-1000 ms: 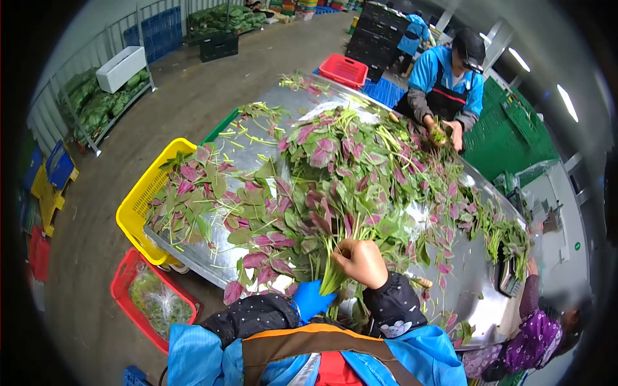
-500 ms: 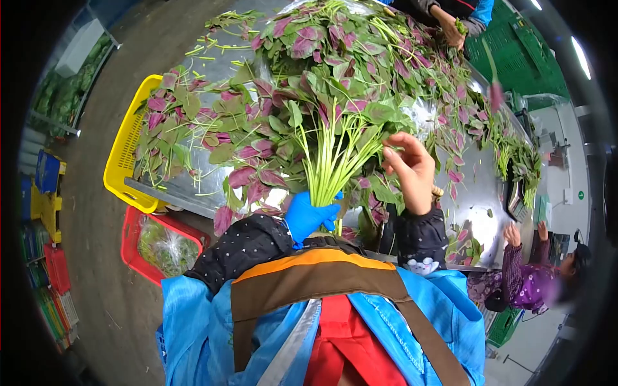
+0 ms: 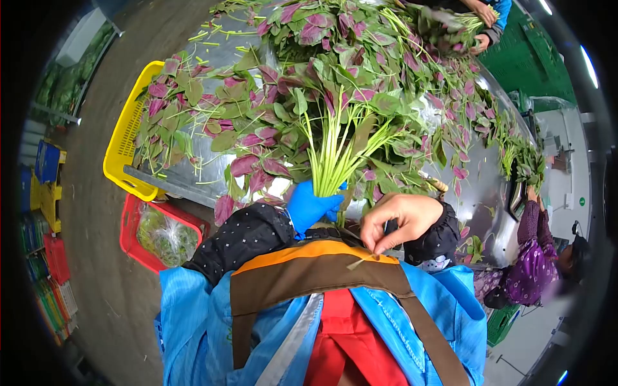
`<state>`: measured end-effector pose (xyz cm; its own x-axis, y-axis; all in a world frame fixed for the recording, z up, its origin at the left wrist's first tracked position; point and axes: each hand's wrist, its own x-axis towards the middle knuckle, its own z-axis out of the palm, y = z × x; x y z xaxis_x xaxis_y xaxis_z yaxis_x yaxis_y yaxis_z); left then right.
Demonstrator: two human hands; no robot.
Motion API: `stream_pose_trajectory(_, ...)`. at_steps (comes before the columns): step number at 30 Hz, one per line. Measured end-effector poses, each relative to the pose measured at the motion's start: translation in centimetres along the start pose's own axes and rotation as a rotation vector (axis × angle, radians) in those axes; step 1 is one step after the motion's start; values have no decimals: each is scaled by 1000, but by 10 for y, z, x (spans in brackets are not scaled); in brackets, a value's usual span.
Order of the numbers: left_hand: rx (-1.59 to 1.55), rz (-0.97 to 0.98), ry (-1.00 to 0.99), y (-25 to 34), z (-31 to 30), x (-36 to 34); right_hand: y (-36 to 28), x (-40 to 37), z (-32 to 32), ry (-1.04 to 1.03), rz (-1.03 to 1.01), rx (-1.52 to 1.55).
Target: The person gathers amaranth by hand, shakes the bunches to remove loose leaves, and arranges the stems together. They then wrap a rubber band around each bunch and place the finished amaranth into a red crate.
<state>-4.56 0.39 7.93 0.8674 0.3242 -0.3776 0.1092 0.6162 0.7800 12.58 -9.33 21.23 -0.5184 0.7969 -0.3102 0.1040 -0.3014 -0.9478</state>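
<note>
Blue-gloved, the left hand clenched a bunch of leafy stems near their cut ends, at the near edge of the metal table, leaves fanning toward its middle. The bare right hand, just beside that edge, pinched a thin pale scrap. A yellow basket stood at the table's left edge, near a red crate.

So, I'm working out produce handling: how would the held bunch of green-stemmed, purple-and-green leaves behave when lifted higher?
The bunch looks fairly stiff along its straight green stems, gathered in the blue-gloved left hand. Its broad, splayed leaves would probably flop and, looking thin, may tear easily.
</note>
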Motion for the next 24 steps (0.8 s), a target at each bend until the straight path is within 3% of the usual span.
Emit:
stream_pose_trajectory(2,13,-21,-15,0,-2,-1,-2,-5,-4,194,39,-82)
stream_pose_trajectory(5,6,-17,-31,1,0,2,22,2,-21,892,28,-325)
stream_pose_trajectory(8,-12,-20,-26,-1,-1,0,32,19,-26,1180,22,-666)
stream_pose_trajectory(11,-32,-21,-25,0,0,-1,56,34,-28,1109,-64,-655)
stream_pose_trajectory(12,-48,-27,-29,1,0,-1,54,35,-26,1032,-37,-786)
stream_pose_trajectory(15,2,-7,-59,2,-4,1,40,30,-6,846,-142,-694)
stream_pose_trajectory(16,32,4,-72,1,-5,1,39,27,-1,647,-203,-646)
stream_pose_trajectory(19,-58,-26,-37,2,-3,0,33,15,15,-47,-105,-161)
stream_pose_trajectory(21,-93,-43,-58,4,-3,-2,26,-8,1,65,-86,-128)
stream_pose_trajectory(23,-107,-49,-93,3,-4,0,41,-32,-16,585,146,-126)
stream_pose_trajectory(24,-109,-66,-99,5,-3,0,51,-34,-18,891,280,-748)
